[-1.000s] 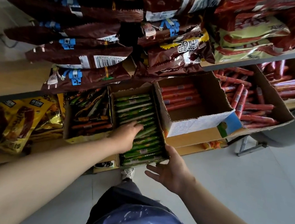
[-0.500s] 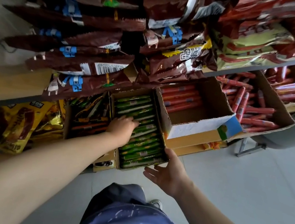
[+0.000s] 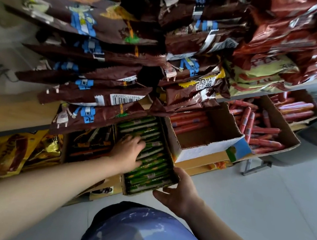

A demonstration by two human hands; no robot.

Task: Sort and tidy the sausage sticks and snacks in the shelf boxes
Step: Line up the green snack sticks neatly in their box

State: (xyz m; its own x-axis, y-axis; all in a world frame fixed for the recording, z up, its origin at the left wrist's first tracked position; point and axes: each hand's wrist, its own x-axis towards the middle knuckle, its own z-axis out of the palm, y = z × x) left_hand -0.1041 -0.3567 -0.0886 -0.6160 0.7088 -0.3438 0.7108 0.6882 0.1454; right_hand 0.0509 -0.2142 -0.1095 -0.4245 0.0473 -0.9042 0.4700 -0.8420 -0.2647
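Left hand (image 3: pixel 128 152) lies flat, fingers spread and relaxed, on the green sausage sticks (image 3: pixel 150 171) stacked in a cardboard box (image 3: pixel 137 192). Right hand (image 3: pixel 180 192) grips that box's near right corner (thumb along the front edge). The box sits beneath brown snack bags (image 3: pixel 95 98), with red sausage sticks (image 3: pixel 190 122) boxed just right.

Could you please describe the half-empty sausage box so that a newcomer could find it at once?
On the lower shelf, under the brown snack bags, cardboard boxes stand in a row. The half-empty box is just right of the box of green sticks: alone among them, its front half is bare cardboard.
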